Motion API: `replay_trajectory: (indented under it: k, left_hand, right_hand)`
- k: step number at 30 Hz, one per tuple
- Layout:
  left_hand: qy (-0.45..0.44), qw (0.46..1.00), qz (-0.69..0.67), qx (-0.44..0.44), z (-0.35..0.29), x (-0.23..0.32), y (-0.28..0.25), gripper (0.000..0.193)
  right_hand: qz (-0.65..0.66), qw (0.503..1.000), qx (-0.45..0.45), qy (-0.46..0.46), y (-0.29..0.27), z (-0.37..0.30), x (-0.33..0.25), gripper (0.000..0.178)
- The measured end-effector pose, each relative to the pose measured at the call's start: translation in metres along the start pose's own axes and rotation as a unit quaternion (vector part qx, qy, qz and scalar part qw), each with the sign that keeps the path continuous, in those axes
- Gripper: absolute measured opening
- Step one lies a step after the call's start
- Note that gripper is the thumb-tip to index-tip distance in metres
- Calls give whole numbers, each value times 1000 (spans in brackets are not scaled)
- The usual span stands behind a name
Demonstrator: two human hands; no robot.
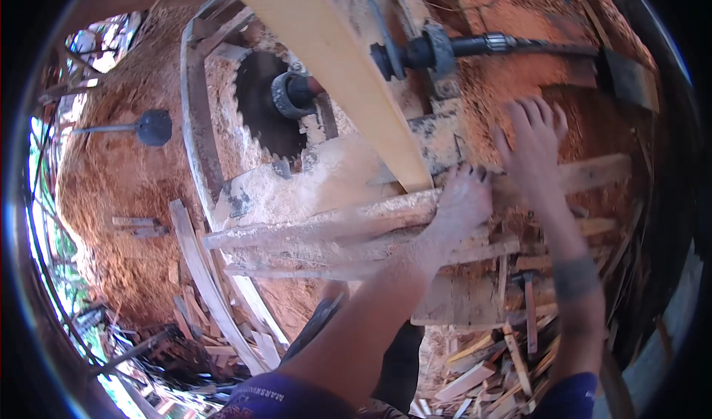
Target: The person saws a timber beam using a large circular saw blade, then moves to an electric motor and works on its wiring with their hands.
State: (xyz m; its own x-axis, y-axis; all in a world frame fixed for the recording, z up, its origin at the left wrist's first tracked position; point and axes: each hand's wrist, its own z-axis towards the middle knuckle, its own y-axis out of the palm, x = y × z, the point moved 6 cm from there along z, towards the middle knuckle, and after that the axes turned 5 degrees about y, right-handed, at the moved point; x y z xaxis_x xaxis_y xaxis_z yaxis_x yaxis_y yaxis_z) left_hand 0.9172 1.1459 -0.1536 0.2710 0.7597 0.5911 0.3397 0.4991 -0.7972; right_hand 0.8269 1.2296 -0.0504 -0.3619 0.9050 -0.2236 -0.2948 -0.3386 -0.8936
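Observation:
A long pale plank (334, 70) slants across the saw bench, its near end on the front wooden beam (326, 226). My left hand (467, 196) is on that beam just right of the plank's end, fingers bent and close together over the wood. Farther right, my right hand (535, 133) is raised above the sawdust with its fingers spread, holding nothing. Left of the plank stands a large toothed circular saw blade (259, 107) on a dark shaft (467, 46). The plank hides part of the shaft.
Orange sawdust (126, 263) covers the ground around the bench. A hammer (529, 308) and scrap wood (482, 374) lie at the lower right. Long offcuts (211, 285) lean at the lower left. A dark round-ended metal piece (153, 127) is at the far left.

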Motion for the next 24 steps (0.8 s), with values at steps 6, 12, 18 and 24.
replay_trajectory:
  k: [6, 12, 18, 24]
  left_hand:
    - [100, 979, 176, -7, 24, 11, 16, 15]
    - [262, 909, 324, 13, 13, 15, 37, 6]
    - [126, 980, 113, 103, 19, 5, 16, 34]
    - [118, 980, 152, 57, 9, 5, 35, 40]
  right_hand:
    - [242, 916, -119, 296, -149, -264, -106, 12]
    - [203, 520, -557, 615, -107, -591, -270, 110]
    - [370, 361, -431, 739, 19, -754, -296, 101]
    - [99, 648, -254, 711, 76, -817, -118, 19]
